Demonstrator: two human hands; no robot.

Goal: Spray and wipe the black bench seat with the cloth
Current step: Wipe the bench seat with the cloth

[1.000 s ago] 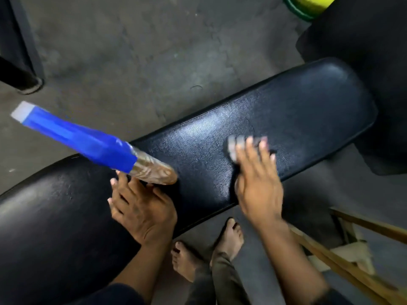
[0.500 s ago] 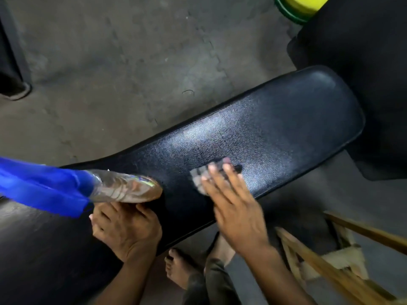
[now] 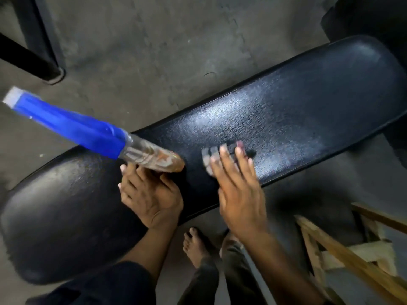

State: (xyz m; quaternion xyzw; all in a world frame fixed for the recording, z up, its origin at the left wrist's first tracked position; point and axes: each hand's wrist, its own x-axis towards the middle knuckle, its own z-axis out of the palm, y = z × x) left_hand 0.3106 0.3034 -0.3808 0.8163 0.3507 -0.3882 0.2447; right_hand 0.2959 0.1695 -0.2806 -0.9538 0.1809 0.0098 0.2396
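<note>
The long black bench seat (image 3: 308, 111) runs diagonally from lower left to upper right, with a damp sheen along its middle. My left hand (image 3: 152, 194) rests on the seat near its front edge and grips the base of a spray bottle (image 3: 88, 130), clear at the bottom with a blue upper part and a white tip pointing up-left. My right hand (image 3: 237, 188) lies flat, fingers together, pressing a small dark grey cloth (image 3: 209, 155) onto the seat just right of the bottle. Most of the cloth is hidden under my fingers.
Grey concrete floor (image 3: 143, 51) lies beyond the bench. A black frame leg (image 3: 44, 69) stands at upper left, another black padded piece (image 3: 374, 16) at upper right. A wooden frame (image 3: 352, 256) sits at lower right. My bare feet (image 3: 198, 245) stand below the bench's front edge.
My right hand slid the cloth left along the seat toward the bottle, then slightly back. The bottle swung down to the left and has tilted back up.
</note>
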